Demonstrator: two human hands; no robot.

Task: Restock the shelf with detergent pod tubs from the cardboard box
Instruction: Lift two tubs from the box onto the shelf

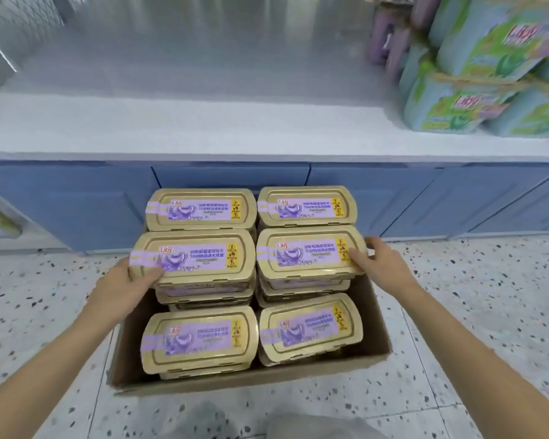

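So the gold-lidded detergent pod tubs are sitting in the cardboard box [374, 315] on the speckled floor [473, 312], laid out two across and three deep, with more tubs showing underneath; the middle row is riding higher than the rest, so it looks like it's being lifted as a pair. The middle-left tub [200, 258] and middle-right tub [308, 251] are side by side, each with its long axis running left to right, so together they're making one long bar across the box.

The left hand [124, 286] is clamping the outer left end of the left tub, thumb over the lid, fingers wrapping down the side; the right hand [377, 261] is doing the same on the outer right end of the right tub. Both grips are closed on the tubs, squeezing inward, each hand nearest its own tub.

The shelf [171, 128] is lying straight ahead and above the box, mostly bare, with green tubs [476, 96] stacked at its right; I'm guessing the pair is going up and forward from here; if the inward squeeze slackens, the middle seam could sag.
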